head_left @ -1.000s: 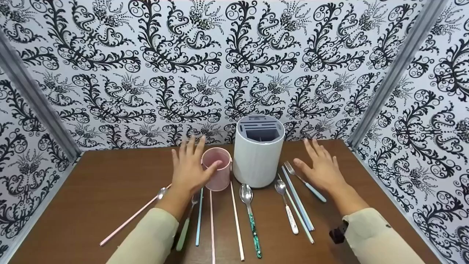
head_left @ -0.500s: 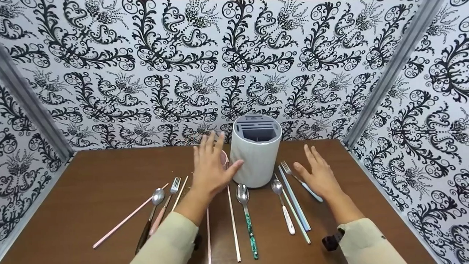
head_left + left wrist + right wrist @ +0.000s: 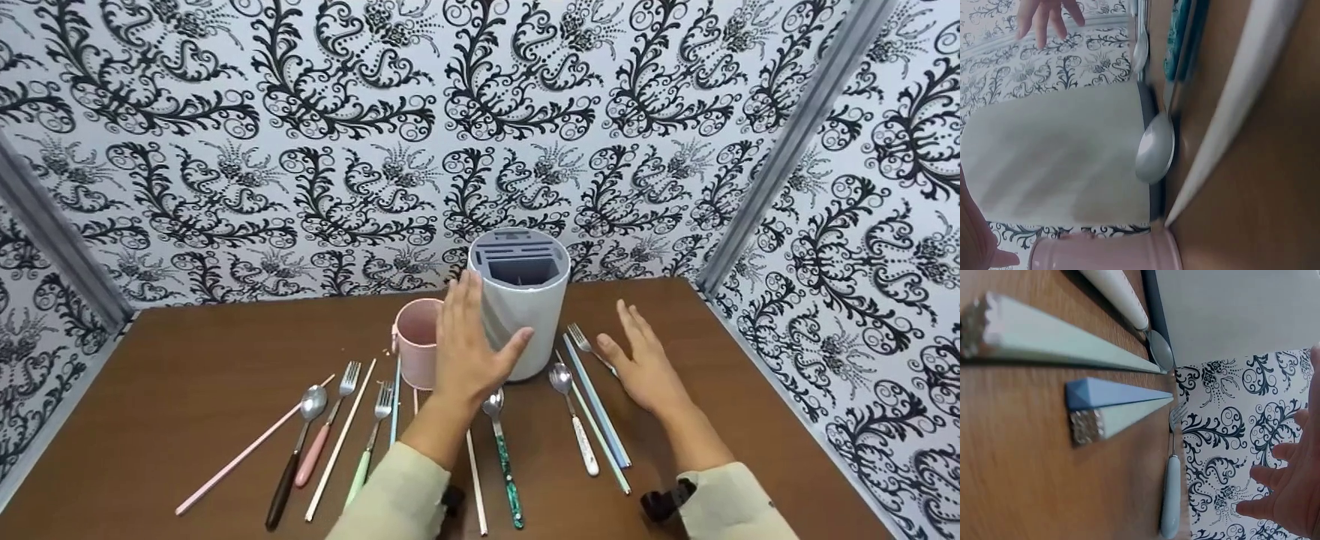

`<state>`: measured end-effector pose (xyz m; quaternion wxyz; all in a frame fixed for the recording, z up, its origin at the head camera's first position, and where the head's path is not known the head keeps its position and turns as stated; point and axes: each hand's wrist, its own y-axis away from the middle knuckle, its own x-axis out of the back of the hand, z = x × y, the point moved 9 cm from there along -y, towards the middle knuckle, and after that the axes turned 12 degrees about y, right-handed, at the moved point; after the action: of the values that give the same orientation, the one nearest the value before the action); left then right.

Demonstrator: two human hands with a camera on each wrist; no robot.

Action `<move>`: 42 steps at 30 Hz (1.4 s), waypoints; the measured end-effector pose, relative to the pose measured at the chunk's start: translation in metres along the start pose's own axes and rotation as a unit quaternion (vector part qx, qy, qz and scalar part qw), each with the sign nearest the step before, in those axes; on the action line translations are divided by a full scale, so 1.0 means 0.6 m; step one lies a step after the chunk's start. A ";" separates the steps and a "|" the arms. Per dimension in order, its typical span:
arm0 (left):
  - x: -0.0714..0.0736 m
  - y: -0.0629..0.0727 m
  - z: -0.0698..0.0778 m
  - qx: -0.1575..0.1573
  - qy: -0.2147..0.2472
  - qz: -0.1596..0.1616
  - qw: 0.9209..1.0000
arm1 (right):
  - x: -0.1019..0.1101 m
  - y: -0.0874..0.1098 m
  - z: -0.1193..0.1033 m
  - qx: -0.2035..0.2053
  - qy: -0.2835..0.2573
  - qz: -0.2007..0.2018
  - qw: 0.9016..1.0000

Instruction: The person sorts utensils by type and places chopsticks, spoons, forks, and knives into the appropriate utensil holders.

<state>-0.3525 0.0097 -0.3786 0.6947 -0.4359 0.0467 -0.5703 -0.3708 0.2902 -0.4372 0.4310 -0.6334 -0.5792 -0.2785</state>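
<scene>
My left hand (image 3: 476,345) hovers with fingers straight and thumb spread, overlapping the white cylindrical utensil holder (image 3: 525,330) and the right edge of the pink cup (image 3: 417,352) in the head view. It holds nothing. A spoon with a green patterned handle (image 3: 507,469) lies below it. My right hand (image 3: 641,360), also empty with fingers extended, is above the blue-handled fork (image 3: 1171,495), part of which it covers in the head view. Left of it lie blue and pale green chopsticks (image 3: 596,405) and a spoon with a white handle (image 3: 585,446).
On the brown table (image 3: 225,360), further left, lie a pink chopstick (image 3: 240,461), a black-handled spoon (image 3: 283,480), a pink-handled fork (image 3: 313,454), a green-handled fork (image 3: 361,472) and more chopsticks. Patterned panels (image 3: 360,150) enclose the back and sides.
My left hand has moved right, from beside the pink cup to in front of the white holder, uncovering the cutlery on the left. The right hand has barely moved.
</scene>
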 end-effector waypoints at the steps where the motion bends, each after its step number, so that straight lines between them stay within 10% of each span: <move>1: -0.002 0.000 0.001 -0.002 0.000 0.007 1.000 | -0.002 0.000 0.001 -0.002 -0.003 -0.001 1.000; 11: -0.012 0.013 0.011 -0.011 0.070 0.073 0.995 | -0.016 0.013 0.019 -0.021 -0.022 -0.005 1.000; 29: -0.022 -0.002 -0.038 0.085 0.154 0.049 0.983 | -0.040 0.016 0.070 -0.050 0.001 -0.034 0.998; 42: -0.047 0.008 -0.052 0.087 0.149 0.027 0.985 | -0.050 0.021 0.092 -0.077 0.027 -0.059 0.995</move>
<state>-0.3762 0.0160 -0.4134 0.7307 -0.2821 0.1116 -0.6116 -0.3720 0.3241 -0.4915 0.3794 -0.6218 -0.5803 -0.3642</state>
